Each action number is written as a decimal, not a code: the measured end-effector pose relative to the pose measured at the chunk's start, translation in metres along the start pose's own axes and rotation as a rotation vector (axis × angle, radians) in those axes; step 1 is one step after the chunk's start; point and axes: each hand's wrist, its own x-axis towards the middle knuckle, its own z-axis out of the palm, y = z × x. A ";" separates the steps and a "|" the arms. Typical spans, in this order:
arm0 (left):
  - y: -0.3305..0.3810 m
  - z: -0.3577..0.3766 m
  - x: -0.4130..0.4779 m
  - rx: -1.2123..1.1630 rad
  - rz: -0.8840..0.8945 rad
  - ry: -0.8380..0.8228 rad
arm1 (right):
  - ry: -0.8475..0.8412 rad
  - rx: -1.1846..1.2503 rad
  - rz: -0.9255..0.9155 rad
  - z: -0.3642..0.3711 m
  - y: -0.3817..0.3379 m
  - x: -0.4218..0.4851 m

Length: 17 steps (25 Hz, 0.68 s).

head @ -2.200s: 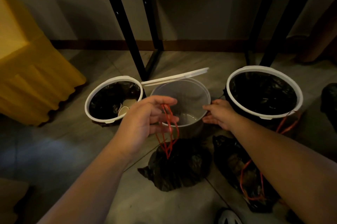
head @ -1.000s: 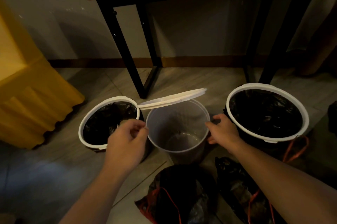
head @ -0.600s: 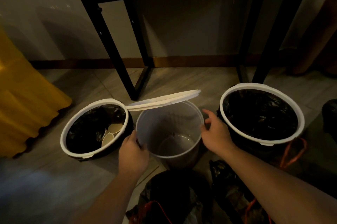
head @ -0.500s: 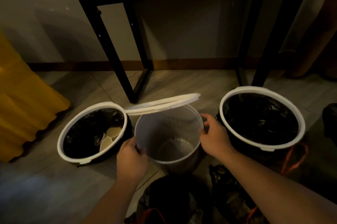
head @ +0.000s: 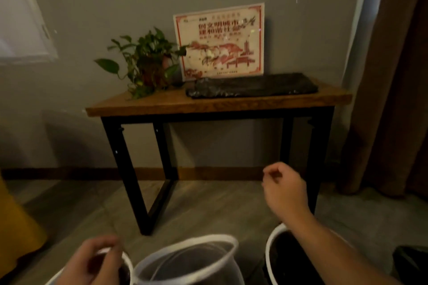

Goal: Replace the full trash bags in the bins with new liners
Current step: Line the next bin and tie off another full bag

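In the head view, the unlined middle bin [head: 190, 264] sat at the bottom edge of the picture, translucent and bare inside, between a left bin [head: 130, 268] and a right bin [head: 268, 252] that showed a black bag within. The left hand [head: 92, 261] lay low over the left bin's rim, just beside the middle bin. Its fingers were curled, but blur hid whether they pinched anything. The right hand [head: 283, 186] hung in the air above the right bin and in front of the table [head: 208, 106], well apart from the bare bin, with fingers loosely curled and nothing visible in them. On the tabletop, near a potted plant [head: 143, 62] and a poster [head: 220, 41], lay a dark flat slab [head: 252, 86], its long axis running side to side along the table's front edge. Whether it was a stack of liners could not be told. If it was, it lay up and a little left of the right hand, much the nearer of the two, and the bare bin would take the liner.
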 end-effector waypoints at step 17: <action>0.295 0.204 0.217 0.788 0.594 -0.211 | -0.208 -0.698 -0.422 -0.037 -0.115 0.257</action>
